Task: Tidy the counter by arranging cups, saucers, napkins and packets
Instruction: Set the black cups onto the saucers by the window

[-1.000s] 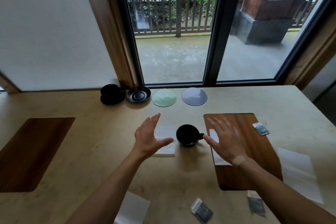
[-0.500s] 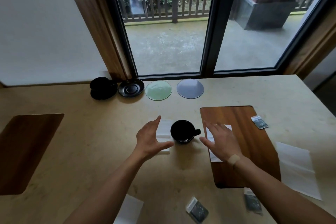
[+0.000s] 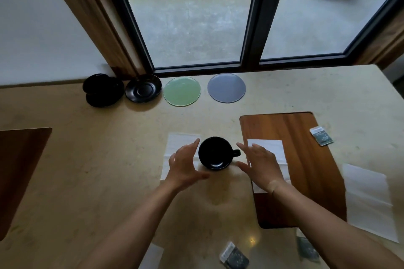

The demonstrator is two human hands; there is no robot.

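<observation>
A black cup [image 3: 215, 153] stands on the beige counter [image 3: 109, 159], its handle pointing right. My left hand [image 3: 185, 165] hovers just left of it with fingers spread, over a white napkin [image 3: 177, 144]. My right hand [image 3: 261, 165] hovers just right of the handle, fingers straight, above another napkin [image 3: 273, 148] on a wooden board [image 3: 306, 159]. Neither hand holds anything. At the back stand a second black cup on a saucer [image 3: 101, 89], an empty black saucer [image 3: 143, 88], a green coaster [image 3: 181, 91] and a grey coaster [image 3: 226, 87].
Packets lie at the board's right edge [image 3: 321, 136], near the front [image 3: 234, 255] and under my right forearm [image 3: 307, 249]. A large napkin [image 3: 369, 201] lies at the right, another [image 3: 152, 256] at the front. A dark wooden inset [image 3: 19, 168] is on the left. A window sits behind.
Both hands have closed in on the black cup from either side. The camera has tilted down and nearer the counter.
</observation>
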